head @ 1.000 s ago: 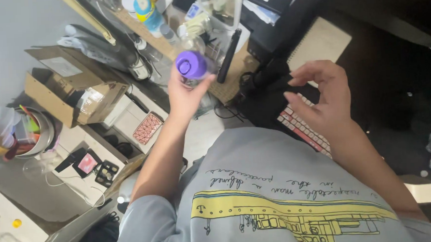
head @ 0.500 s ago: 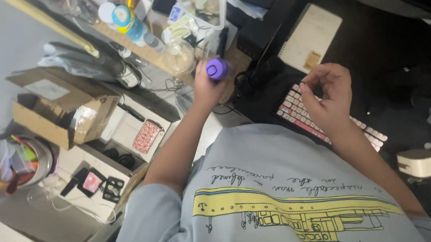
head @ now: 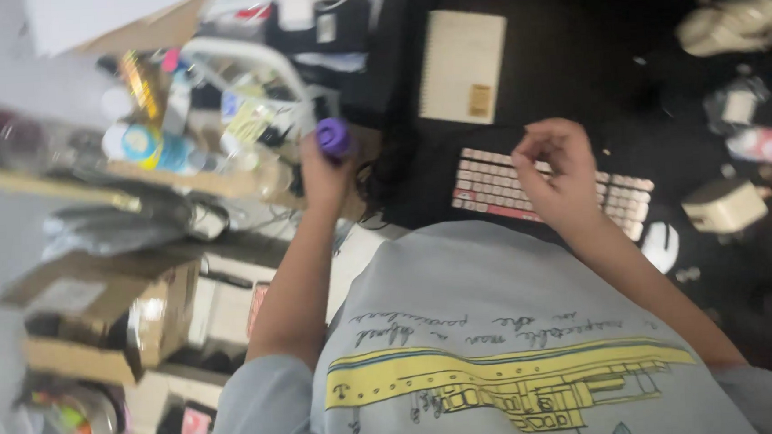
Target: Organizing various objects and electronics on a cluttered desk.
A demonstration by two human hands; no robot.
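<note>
The left hand (head: 320,172) had carried the purple-capped bottle (head: 334,138) farther out toward the cluttered shelf (head: 181,179), fingers clamped round it. The right hand (head: 553,175) hovered loosely curled, empty, above the pink keyboard (head: 490,181) on the counter (head: 572,66).

1. The keyboard (head: 499,185) lies on the tabletop (head: 589,65), with the notebook (head: 462,68) beyond it.
2. The cardboard box (head: 101,320) sits near left, below the cluttered shelf (head: 181,179).
3. The charger (head: 724,205) lies right of the keyboard.
</note>
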